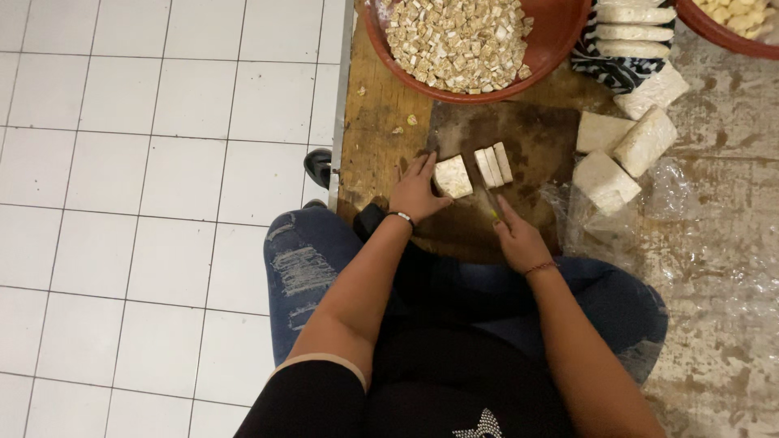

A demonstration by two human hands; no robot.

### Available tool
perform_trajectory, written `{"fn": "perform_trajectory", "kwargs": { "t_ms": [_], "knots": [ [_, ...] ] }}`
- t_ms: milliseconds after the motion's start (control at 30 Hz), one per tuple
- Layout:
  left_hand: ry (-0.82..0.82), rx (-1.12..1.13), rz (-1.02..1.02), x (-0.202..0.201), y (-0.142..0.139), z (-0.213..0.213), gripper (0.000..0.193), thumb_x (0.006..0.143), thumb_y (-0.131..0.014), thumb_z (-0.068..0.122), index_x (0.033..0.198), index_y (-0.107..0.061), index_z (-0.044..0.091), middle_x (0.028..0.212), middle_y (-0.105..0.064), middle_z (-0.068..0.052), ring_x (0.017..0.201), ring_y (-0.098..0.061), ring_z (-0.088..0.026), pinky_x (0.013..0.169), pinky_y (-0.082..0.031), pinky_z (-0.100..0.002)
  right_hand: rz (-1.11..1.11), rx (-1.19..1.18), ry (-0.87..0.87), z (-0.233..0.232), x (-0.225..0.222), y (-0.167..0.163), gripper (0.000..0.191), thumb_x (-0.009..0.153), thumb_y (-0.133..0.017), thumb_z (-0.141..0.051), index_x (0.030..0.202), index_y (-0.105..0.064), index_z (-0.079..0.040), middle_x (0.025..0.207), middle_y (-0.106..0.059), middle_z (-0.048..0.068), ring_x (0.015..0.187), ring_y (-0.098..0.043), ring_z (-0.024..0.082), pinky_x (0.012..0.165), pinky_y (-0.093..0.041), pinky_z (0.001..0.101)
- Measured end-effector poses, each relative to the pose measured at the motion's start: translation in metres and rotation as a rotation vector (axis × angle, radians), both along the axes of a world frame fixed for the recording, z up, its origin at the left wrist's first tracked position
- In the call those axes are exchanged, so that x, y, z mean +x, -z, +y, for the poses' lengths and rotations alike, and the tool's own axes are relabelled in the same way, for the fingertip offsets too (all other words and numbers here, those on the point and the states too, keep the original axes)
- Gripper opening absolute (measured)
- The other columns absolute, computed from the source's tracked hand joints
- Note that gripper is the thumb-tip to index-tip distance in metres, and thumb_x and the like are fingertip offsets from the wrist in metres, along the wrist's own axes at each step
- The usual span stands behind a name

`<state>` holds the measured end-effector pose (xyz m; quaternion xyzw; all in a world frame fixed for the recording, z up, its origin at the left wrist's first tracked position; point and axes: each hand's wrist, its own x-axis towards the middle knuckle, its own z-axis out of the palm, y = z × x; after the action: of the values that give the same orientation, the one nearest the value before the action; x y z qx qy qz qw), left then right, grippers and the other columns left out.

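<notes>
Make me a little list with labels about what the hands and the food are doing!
left hand: rests on a pale block
right hand: grips a knife; blade hard to see
slices: three, upright, beside the block
cutting board: dark, under block and slices
red bowl: full of small cubes
whole blocks: piled right of the board
</notes>
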<state>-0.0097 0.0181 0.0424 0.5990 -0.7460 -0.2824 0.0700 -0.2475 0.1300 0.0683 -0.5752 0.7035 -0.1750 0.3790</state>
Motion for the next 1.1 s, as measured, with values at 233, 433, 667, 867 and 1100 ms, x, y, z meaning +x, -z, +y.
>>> {"fn": "perform_trajectory", "kwargs": {
  "t_ms": [233, 433, 667, 867, 1100],
  "knots": [
    [0.063, -0.03, -0.02, -0.005, 0.015, 0.001, 0.11, 0.069, -0.086, 0.048, 0.159, -0.032, 0.015, 0.163, -0.038, -0.007, 0.15, -0.034, -0.028, 0.125, -0.017, -0.056, -0.279, -0.233, -0.021, 0.004, 0.021, 0.005, 0.058, 0.098, -0.051, -0.012, 0.155, -0.046, -0.016, 0.141, -0.063, 0.018, 0.13, -0.062, 0.031, 0.107, -0.045, 0.0353],
    [0.033, -0.04, -0.057, -0.018, 0.018, -0.003, 0.104, 0.07, -0.086, 0.045, 0.156, -0.036, 0.016, 0.158, -0.043, -0.007, 0.149, -0.037, -0.027, 0.124, -0.018, -0.058, -0.229, -0.155, -0.026, -0.001, 0.03, 0.005, 0.06, 0.099, -0.05, -0.01, 0.158, -0.042, -0.018, 0.149, -0.057, 0.017, 0.133, -0.058, 0.03, 0.107, -0.044, 0.0369],
    [0.052, -0.063, -0.073, -0.025, 0.012, -0.003, 0.1, 0.072, -0.084, 0.044, 0.155, -0.038, 0.015, 0.155, -0.046, -0.008, 0.149, -0.037, -0.027, 0.123, -0.019, -0.063, -0.094, -0.24, -0.114, -0.013, 0.043, 0.006, 0.06, 0.1, -0.05, -0.012, 0.159, -0.041, -0.018, 0.13, -0.063, 0.026, 0.119, -0.063, 0.04, 0.1, -0.049, 0.0426],
    [0.062, -0.14, -0.061, -0.025, 0.003, -0.003, 0.096, 0.07, -0.085, 0.047, 0.15, -0.043, 0.014, 0.145, -0.052, -0.009, 0.14, -0.043, -0.029, 0.118, -0.022, -0.065, 0.001, -0.104, -0.126, -0.019, 0.046, 0.005, 0.063, 0.098, -0.048, -0.012, 0.16, -0.039, -0.019, 0.101, -0.068, 0.029, 0.094, -0.067, 0.044, 0.087, -0.052, 0.0475],
    [0.052, -0.127, -0.075, -0.029, 0.002, -0.003, 0.09, 0.071, -0.084, 0.044, 0.147, -0.05, 0.013, 0.134, -0.057, -0.009, 0.129, -0.052, -0.029, 0.109, -0.039, -0.054, 0.009, -0.192, -0.148, -0.019, 0.045, 0.008, 0.061, 0.097, -0.047, -0.012, 0.158, -0.041, -0.019, 0.108, -0.067, 0.031, 0.099, -0.065, 0.047, 0.087, -0.051, 0.0503]
  ]
}}
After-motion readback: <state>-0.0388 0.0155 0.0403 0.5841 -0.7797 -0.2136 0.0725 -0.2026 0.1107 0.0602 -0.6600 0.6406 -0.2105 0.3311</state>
